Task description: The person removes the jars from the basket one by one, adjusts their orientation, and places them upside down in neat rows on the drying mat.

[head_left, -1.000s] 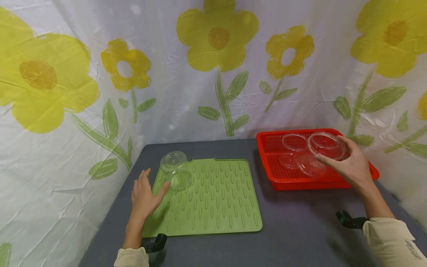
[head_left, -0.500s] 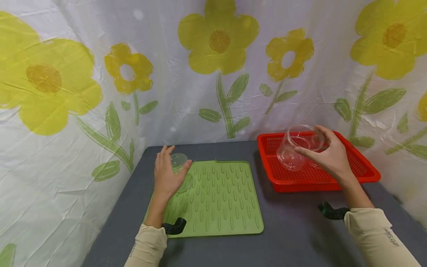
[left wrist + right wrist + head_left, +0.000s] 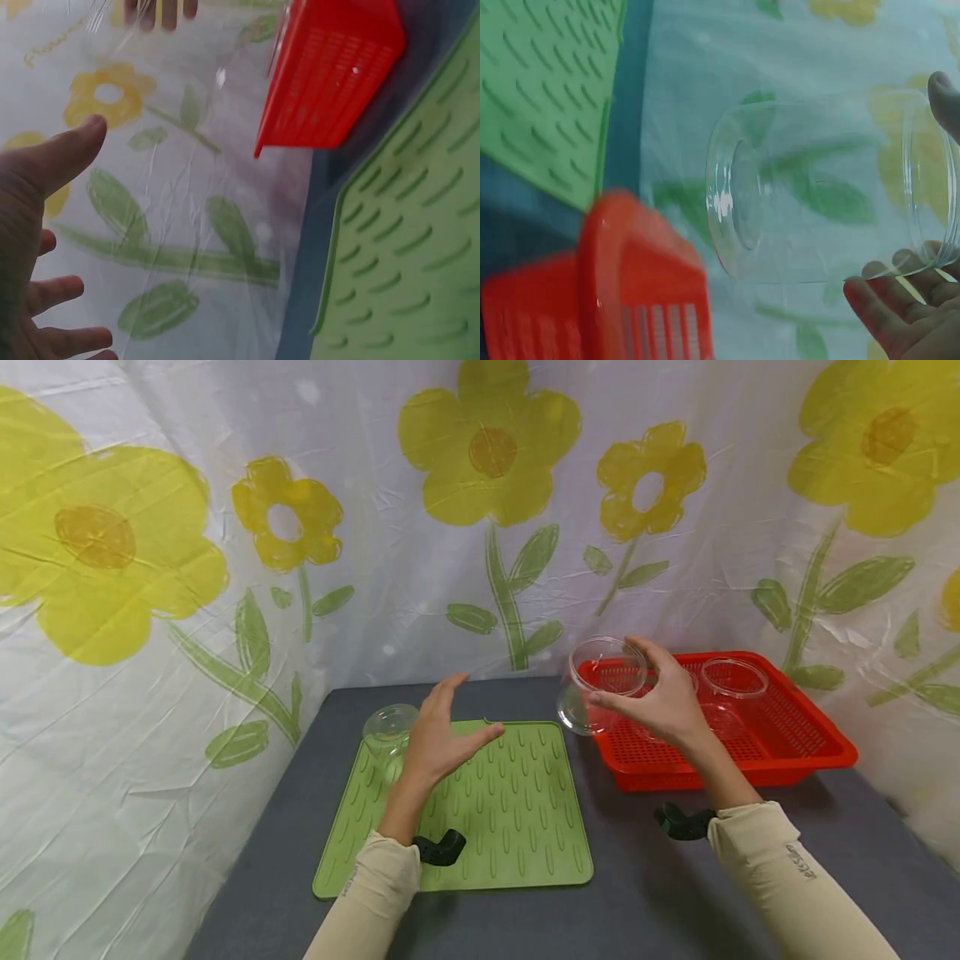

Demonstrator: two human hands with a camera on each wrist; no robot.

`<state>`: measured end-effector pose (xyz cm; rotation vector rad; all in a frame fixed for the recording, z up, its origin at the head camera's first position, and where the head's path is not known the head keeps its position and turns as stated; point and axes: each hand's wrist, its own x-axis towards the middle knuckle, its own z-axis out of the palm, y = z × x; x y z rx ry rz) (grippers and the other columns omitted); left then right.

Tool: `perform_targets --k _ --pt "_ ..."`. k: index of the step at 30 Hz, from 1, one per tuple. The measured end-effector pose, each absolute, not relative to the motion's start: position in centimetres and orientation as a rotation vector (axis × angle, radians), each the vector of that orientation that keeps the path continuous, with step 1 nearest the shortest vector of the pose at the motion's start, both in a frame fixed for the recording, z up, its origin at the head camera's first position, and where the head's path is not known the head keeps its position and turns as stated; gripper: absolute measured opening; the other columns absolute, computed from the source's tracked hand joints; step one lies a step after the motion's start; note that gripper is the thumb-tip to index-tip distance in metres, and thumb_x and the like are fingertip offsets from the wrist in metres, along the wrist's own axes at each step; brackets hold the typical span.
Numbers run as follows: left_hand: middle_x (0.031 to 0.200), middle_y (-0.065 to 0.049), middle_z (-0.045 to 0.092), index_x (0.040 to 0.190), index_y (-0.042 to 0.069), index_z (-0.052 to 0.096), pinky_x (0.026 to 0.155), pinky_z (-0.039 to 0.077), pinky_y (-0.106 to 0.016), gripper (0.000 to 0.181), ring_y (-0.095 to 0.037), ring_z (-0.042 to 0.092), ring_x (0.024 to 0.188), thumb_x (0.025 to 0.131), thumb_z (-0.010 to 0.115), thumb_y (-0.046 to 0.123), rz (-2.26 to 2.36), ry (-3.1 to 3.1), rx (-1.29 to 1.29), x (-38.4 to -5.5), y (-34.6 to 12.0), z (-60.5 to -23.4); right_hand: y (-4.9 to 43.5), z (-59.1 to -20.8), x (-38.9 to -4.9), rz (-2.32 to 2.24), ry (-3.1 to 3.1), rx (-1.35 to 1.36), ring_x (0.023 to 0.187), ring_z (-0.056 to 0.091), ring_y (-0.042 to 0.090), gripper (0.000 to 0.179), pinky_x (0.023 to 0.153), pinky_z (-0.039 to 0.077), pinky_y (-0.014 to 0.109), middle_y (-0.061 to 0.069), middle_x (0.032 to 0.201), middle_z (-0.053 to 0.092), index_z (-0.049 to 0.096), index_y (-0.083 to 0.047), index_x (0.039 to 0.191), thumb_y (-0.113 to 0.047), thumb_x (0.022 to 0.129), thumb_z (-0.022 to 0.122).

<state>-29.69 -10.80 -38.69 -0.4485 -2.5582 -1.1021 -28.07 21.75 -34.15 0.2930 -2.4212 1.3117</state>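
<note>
My right hand (image 3: 671,702) grips a clear plastic jar (image 3: 817,187) near its rim, thumb on one side and fingers on the other. In the head view that jar hangs in the air over the basket's left edge, near the mat's far right corner. My left hand (image 3: 438,739) is raised above the green mat (image 3: 510,827), thumb and fingers spread, holding nothing. Behind it, at the mat's far left corner, stands another clear jar (image 3: 388,727), partly hidden by the left hand. The red basket (image 3: 727,778) holds clear jars, one (image 3: 733,681) plainly seen and another partly behind my right hand.
The dark grey table (image 3: 600,910) extends around the mat and basket. A white sheet (image 3: 360,568) printed with yellow flowers hangs close behind and along the sides. A black wrist camera (image 3: 442,847) sits on the left wrist, another (image 3: 682,821) on the right.
My right hand has carried the jar left, from above the basket's right part to its left edge. My left hand has moved right and up from beside the mat's left edge.
</note>
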Motion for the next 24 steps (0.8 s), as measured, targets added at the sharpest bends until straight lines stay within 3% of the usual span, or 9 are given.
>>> perform_targets --k 10,16,24 --pt "0.167 0.003 0.028 0.160 0.047 0.016 0.115 0.038 -0.062 0.118 -0.031 0.033 0.152 0.071 0.093 0.045 -1.313 -2.574 -0.658 -30.3 -8.0 -38.8 16.7 -35.6 -28.7 1.315 -2.464 0.410 0.140 0.046 0.034 0.101 0.105 0.047 0.060 0.011 0.156 0.045 0.042 -0.014 0.154 -0.040 0.072 0.093" --pt "0.167 0.005 0.029 0.161 0.042 0.017 0.114 0.040 -0.062 0.119 -0.033 0.036 0.150 0.071 0.095 0.035 -1.391 -2.510 -0.759 -30.2 -7.1 -39.2 15.3 -36.3 -28.6 1.340 -2.453 0.468 0.123 0.056 0.032 0.101 0.091 0.056 0.051 0.012 0.150 0.050 0.043 -0.012 0.153 -0.035 0.069 0.095" --pt "0.155 -0.004 0.046 0.161 0.027 0.024 0.106 0.050 -0.050 0.114 -0.028 0.051 0.138 0.071 0.095 0.029 -1.408 -2.426 -0.797 -30.0 -6.6 -39.6 13.9 -36.9 -28.3 1.359 -2.405 0.552 0.112 0.062 0.032 0.096 0.091 0.056 0.047 0.016 0.138 0.057 0.047 -0.005 0.149 -0.027 0.069 0.095"
